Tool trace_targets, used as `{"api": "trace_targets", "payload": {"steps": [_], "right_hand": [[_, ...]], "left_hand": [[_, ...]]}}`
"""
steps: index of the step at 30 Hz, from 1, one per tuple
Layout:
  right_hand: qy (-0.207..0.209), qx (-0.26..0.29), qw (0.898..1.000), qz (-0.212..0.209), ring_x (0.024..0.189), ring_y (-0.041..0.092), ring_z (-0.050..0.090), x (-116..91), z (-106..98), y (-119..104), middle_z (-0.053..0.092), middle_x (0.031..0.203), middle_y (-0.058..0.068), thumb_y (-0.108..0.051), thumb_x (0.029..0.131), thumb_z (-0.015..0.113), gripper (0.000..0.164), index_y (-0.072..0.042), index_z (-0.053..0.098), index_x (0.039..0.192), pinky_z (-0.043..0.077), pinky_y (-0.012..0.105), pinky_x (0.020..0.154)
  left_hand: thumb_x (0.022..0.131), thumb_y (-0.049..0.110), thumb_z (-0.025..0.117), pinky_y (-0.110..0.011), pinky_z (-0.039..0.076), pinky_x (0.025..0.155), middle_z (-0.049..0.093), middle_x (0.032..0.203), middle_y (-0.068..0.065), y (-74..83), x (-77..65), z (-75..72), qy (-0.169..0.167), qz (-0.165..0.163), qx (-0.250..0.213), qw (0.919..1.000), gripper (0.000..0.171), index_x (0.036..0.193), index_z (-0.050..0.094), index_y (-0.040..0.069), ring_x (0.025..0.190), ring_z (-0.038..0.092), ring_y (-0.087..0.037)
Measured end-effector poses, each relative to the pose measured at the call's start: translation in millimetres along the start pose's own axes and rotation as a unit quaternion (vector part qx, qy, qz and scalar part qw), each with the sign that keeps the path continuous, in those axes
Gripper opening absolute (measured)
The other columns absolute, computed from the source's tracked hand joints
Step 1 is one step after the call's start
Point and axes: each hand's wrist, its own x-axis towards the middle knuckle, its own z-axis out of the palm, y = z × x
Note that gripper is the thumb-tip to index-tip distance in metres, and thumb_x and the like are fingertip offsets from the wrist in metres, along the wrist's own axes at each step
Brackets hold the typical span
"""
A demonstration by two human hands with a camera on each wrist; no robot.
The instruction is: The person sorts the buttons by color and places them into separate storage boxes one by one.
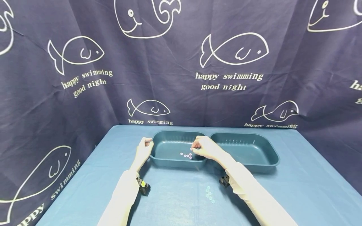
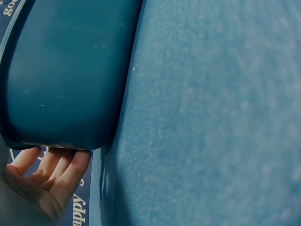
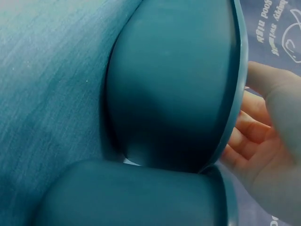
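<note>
In the head view my left hand [image 1: 144,148] is at the left end of the left dark teal bin [image 1: 175,163]. In the left wrist view its relaxed fingers [image 2: 75,172] touch the bin's end wall. My right hand [image 1: 207,147] is over the right part of the same bin, thumb and forefinger pinching a small round pink disc [image 1: 191,149]. Several similar pink discs [image 1: 185,155] lie on the bin floor below it. In the right wrist view the bin wall hides the right fingertips.
A second teal bin [image 1: 270,164] stands end to end with the first, on the right. Several small pale green discs [image 1: 208,194] lie on the blue tablecloth [image 1: 175,194] in front. A dark curtain [image 1: 175,78] with white fish prints hangs behind and at the sides.
</note>
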Motion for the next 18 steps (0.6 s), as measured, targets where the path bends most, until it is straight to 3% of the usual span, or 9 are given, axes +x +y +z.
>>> {"api": "trace_targets", "payload": {"steps": [18], "right_hand": [[-0.014,-0.020,1.000,0.020,0.064,0.005,0.054,5.6,5.1,8.7,0.054,0.069,-0.006,-0.017,0.072,0.064,0.005,-0.014,0.068,0.073,0.045,0.021,0.061]], "left_hand": [[0.081,0.018,0.052,-0.037,0.046,0.078,0.064,0.093,-0.015,-2.1,0.9,0.8,-0.002,-0.007,-0.004,1.0000,0.024,0.102,0.056,0.008,0.087,0.061,-0.025]]}}
